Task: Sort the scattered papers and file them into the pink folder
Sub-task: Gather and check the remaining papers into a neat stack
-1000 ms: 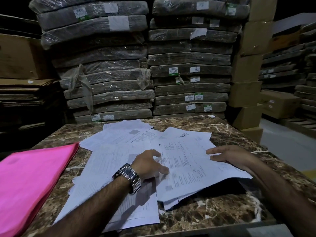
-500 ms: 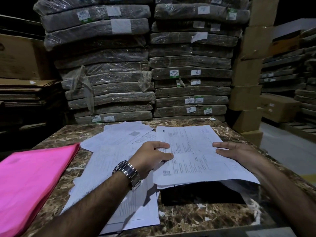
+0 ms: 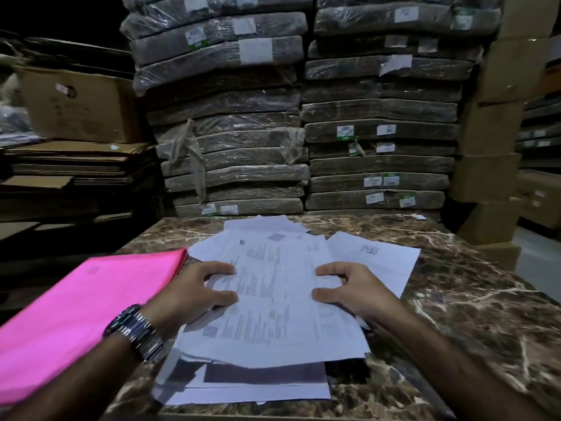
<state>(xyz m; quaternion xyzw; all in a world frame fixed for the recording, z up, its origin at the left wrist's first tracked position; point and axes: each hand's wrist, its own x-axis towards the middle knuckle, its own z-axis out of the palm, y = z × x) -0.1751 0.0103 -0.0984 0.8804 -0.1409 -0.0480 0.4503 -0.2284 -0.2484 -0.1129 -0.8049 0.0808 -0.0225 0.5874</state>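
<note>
I see a warehouse or stockroom. Shrink-wrapped labelled bundles (image 3: 376, 138) stand stacked high behind the marble tabletop (image 3: 473, 299). Cardboard boxes (image 3: 76, 104) and flattened cartons (image 3: 76, 162) flank them.

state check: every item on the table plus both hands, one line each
pink folder: closed, flat on the table's left side, nothing filed yet.
held sheets: gripped at both side edges, near edge raised off the pile.
loose papers: scattered, overlapping on the marble table.
left hand: shut on held sheets, wristwatch on.
right hand: shut on held sheets.
</note>
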